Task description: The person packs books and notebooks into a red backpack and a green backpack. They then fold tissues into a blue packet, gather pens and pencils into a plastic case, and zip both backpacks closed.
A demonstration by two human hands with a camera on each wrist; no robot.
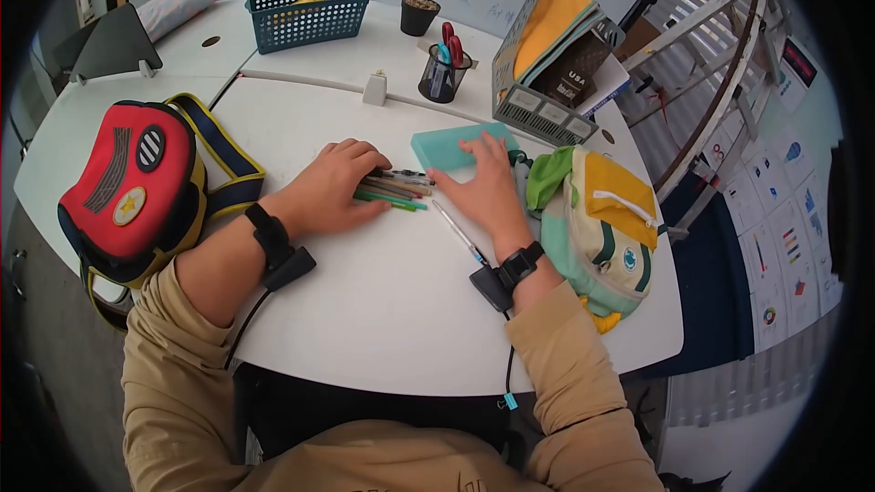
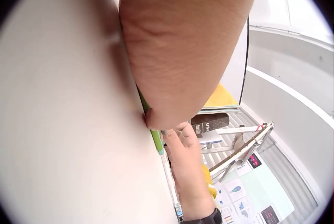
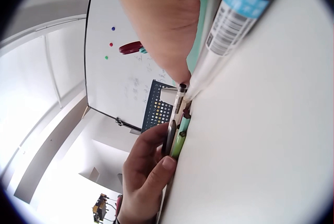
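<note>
A bunch of pens and pencils (image 1: 394,189) lies on the white table, with the left hand (image 1: 335,187) over its left end, fingers and thumb around it. In the right wrist view, the left hand (image 3: 143,177) pinches the bunch, a green pen (image 3: 179,144) among it. The right hand (image 1: 483,189) has its fingers spread, the fingertips over a teal case (image 1: 447,148) and the thumb at the right ends of the pens. A separate white pen (image 1: 458,230) lies below the right thumb, pointing toward the right wrist.
A red bag (image 1: 137,187) stands at the left, a green and yellow backpack (image 1: 602,228) at the right. Behind are a blue basket (image 1: 310,23), a small pot (image 1: 419,15), a mesh pen holder (image 1: 444,77), a white socket block (image 1: 375,89) and a file holder (image 1: 547,114).
</note>
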